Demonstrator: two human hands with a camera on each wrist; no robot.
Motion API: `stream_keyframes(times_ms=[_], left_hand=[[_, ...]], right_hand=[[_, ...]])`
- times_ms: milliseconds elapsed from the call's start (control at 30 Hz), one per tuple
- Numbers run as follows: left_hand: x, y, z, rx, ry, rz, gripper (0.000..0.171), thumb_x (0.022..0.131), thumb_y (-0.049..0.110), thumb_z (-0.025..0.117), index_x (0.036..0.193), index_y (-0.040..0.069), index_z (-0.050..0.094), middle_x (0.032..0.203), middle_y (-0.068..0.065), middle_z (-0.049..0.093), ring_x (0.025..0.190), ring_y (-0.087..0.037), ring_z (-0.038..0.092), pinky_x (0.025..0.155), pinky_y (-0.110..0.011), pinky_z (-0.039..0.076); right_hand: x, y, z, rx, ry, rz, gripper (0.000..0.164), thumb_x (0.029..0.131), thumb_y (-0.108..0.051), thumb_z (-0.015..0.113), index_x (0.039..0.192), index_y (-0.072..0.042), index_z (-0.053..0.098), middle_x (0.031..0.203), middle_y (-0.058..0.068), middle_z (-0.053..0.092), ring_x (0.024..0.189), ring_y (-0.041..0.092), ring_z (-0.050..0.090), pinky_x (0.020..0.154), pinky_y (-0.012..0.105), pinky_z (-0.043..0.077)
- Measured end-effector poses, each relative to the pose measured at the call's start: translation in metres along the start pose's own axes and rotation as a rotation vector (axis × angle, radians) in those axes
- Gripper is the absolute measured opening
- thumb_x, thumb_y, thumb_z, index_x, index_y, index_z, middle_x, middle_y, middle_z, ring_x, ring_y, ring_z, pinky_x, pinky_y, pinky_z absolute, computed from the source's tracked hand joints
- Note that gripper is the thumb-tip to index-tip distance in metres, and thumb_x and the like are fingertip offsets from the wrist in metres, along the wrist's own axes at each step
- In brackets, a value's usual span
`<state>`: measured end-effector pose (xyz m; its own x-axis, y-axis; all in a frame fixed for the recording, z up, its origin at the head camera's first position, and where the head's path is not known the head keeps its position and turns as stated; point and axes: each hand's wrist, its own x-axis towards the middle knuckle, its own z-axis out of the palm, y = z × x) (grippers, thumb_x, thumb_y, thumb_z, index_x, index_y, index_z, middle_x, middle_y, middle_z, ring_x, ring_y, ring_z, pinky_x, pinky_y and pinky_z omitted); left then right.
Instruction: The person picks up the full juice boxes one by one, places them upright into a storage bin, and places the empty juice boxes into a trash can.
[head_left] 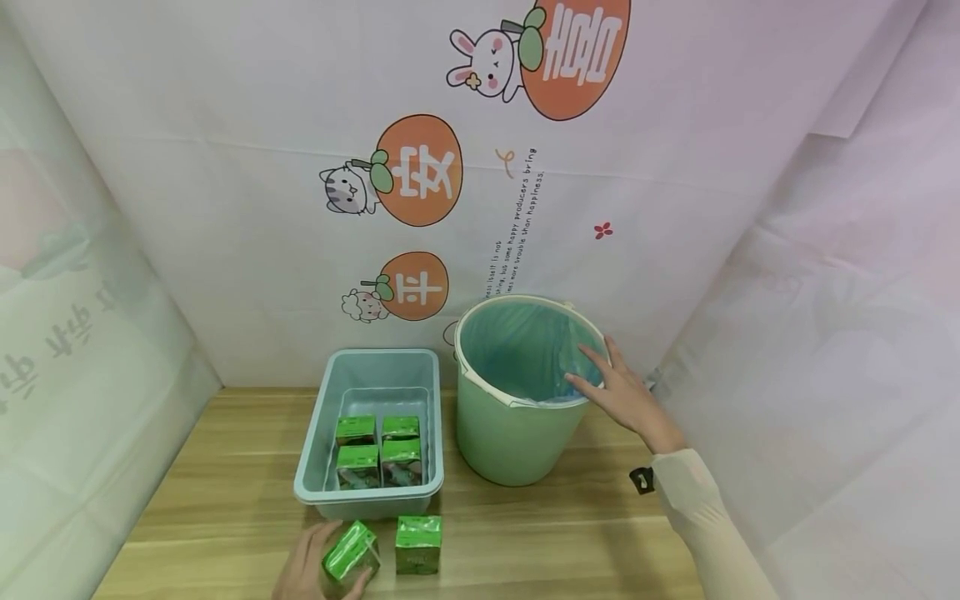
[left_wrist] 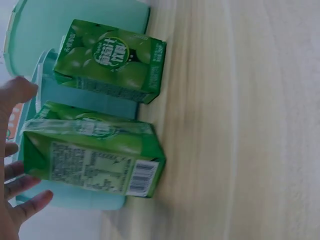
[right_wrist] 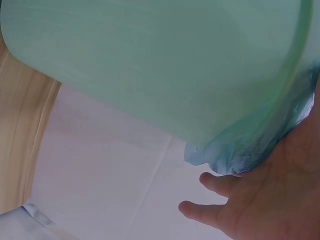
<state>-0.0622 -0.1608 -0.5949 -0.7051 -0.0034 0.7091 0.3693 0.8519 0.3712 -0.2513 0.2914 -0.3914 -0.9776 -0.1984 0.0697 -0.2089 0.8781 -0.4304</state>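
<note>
My left hand [head_left: 303, 567] is around a green juice box [head_left: 351, 552] at the table's front. In the left wrist view, the thumb stands apart from that juice box [left_wrist: 95, 150] and the fingers spread loosely beside its end. A second juice box [head_left: 418, 546] stands just to the right. My right hand [head_left: 622, 396] is at the right rim of a pale green bin [head_left: 517, 450], thumb and forefinger spread over its opening. Its palm lies against the blue plastic bag [right_wrist: 240, 152] folded over the rim, and two fingers extend outside the bin.
Left of the bin stands a light blue plastic tub [head_left: 322, 429] with several green juice boxes [head_left: 401, 451] inside. Both containers rest on a wooden table [head_left: 540, 542]. A printed white cloth [head_left: 255, 208] hangs behind, with more cloth at both sides.
</note>
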Motion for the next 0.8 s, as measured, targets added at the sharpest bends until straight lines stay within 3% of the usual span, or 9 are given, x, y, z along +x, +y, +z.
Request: stream_keyframes(times_ms=[133, 300, 533, 800], left_hand=[[-0.005, 0.001, 0.005, -0.034, -0.014, -0.053, 0.089, 0.045, 0.024, 0.106, 0.122, 0.001, 0.068, 0.107, -0.005, 0.066, 0.086, -0.014, 0.067, 0.073, -0.018, 0.057], [-0.01, 0.004, 0.009, -0.024, -0.032, -0.124, 0.075, 0.052, 0.016, 0.105, 0.117, 0.005, 0.069, 0.102, 0.001, 0.066, 0.084, -0.01, 0.065, 0.072, -0.013, 0.053], [-0.012, 0.0, 0.015, -0.057, 0.013, -0.114, 0.068, 0.053, 0.009, 0.099, 0.114, 0.002, 0.069, 0.099, -0.001, 0.066, 0.083, -0.011, 0.066, 0.078, -0.004, 0.047], [-0.008, 0.001, 0.013, -0.073, 0.048, -0.088, 0.066, 0.053, 0.006, 0.096, 0.113, 0.002, 0.07, 0.099, -0.004, 0.068, 0.082, -0.014, 0.067, 0.079, -0.004, 0.048]], right_hand=[[0.0, -0.001, 0.0, 0.004, 0.001, -0.002, 0.082, 0.106, -0.062, 0.051, 0.167, -0.011, 0.031, 0.174, 0.026, -0.007, 0.143, 0.071, 0.025, 0.104, 0.091, 0.023], [0.0, 0.0, 0.0, 0.007, 0.004, -0.004, 0.083, 0.105, -0.063, 0.051, 0.167, -0.012, 0.031, 0.175, 0.025, -0.008, 0.142, 0.07, 0.029, 0.104, 0.09, 0.027], [0.001, 0.0, 0.001, 0.016, 0.006, -0.003, 0.083, 0.105, -0.063, 0.051, 0.167, -0.013, 0.031, 0.175, 0.024, -0.008, 0.142, 0.07, 0.03, 0.104, 0.09, 0.026], [0.001, 0.002, 0.002, 0.013, 0.005, 0.001, 0.083, 0.105, -0.064, 0.05, 0.168, -0.013, 0.03, 0.175, 0.025, -0.008, 0.144, 0.068, 0.028, 0.104, 0.088, 0.029]])
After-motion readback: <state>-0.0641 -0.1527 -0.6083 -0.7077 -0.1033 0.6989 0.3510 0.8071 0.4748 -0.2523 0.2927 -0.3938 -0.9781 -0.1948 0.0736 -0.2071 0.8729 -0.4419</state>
